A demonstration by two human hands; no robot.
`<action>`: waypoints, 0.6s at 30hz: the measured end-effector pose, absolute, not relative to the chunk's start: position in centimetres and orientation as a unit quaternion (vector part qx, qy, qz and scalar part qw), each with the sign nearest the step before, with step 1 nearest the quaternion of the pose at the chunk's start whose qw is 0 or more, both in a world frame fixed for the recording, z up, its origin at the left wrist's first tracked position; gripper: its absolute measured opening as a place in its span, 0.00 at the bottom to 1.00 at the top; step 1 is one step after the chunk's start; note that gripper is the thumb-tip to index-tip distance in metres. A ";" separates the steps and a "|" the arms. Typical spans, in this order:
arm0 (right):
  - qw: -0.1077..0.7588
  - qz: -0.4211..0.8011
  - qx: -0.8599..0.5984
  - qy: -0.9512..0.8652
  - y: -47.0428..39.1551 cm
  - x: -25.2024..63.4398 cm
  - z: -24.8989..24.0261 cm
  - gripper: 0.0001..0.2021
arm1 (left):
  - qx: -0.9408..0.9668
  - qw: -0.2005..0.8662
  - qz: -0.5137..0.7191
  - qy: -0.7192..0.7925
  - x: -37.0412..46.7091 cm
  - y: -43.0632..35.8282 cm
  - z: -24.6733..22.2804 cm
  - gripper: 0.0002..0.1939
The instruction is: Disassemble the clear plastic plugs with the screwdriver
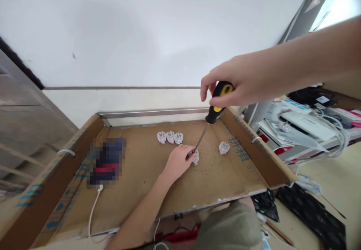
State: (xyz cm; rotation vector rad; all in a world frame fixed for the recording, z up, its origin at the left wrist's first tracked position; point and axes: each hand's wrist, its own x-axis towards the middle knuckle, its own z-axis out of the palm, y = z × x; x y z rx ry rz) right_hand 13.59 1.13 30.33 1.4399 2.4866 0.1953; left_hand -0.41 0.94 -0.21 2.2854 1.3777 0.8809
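My right hand [225,82] is wrapped round the black and yellow handle of a screwdriver [216,103]. Its shaft slants down and left, and the tip meets a small dark part beside a clear plug [195,158]. On the cardboard, my left hand [180,159] grips that plug, its fingers hiding part of it. Just beyond the left hand, three clear plugs [170,137] with metal pins sit in a row. Another clear plug [224,147] lies alone to the right.
A cardboard tray [141,182] with raised side walls forms the work surface, with dark specks scattered on it. A blurred-out phone-like object [108,159] on a white cable [90,216] lies at the left. A cluttered shelf [307,126] stands at the right.
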 end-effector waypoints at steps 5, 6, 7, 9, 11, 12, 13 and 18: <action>0.100 0.111 0.455 0.878 1.3 14.3 29.8 0.21 | 0.793 0.177 0.310 0.494 -0.5 0.8 -0.2 0.13; 0.095 0.117 0.446 0.882 1.3 14.4 29.6 0.19 | 0.794 0.176 0.310 0.493 -0.5 0.8 -0.2 0.13; 0.089 0.120 0.436 0.887 1.3 14.4 29.5 0.17 | 0.795 0.176 0.310 0.492 -0.5 0.8 -0.3 0.13; 0.069 0.129 0.413 0.899 1.3 14.3 29.3 0.17 | 0.796 0.175 0.309 0.489 -0.5 0.8 -0.3 0.13; 0.059 0.151 0.406 0.900 1.3 14.0 29.3 0.20 | 0.797 0.173 0.312 0.487 -0.4 0.8 -0.2 0.12; 0.065 0.166 0.415 0.892 1.2 13.9 29.3 0.21 | 0.797 0.173 0.313 0.488 -0.4 0.8 -0.2 0.12; 0.074 0.179 0.427 0.883 1.2 13.8 29.3 0.21 | 0.796 0.173 0.312 0.489 -0.4 0.8 -0.1 0.12; 0.102 0.170 0.438 0.877 1.4 13.8 29.5 0.17 | 0.795 0.183 0.290 0.500 -0.5 0.8 0.2 0.14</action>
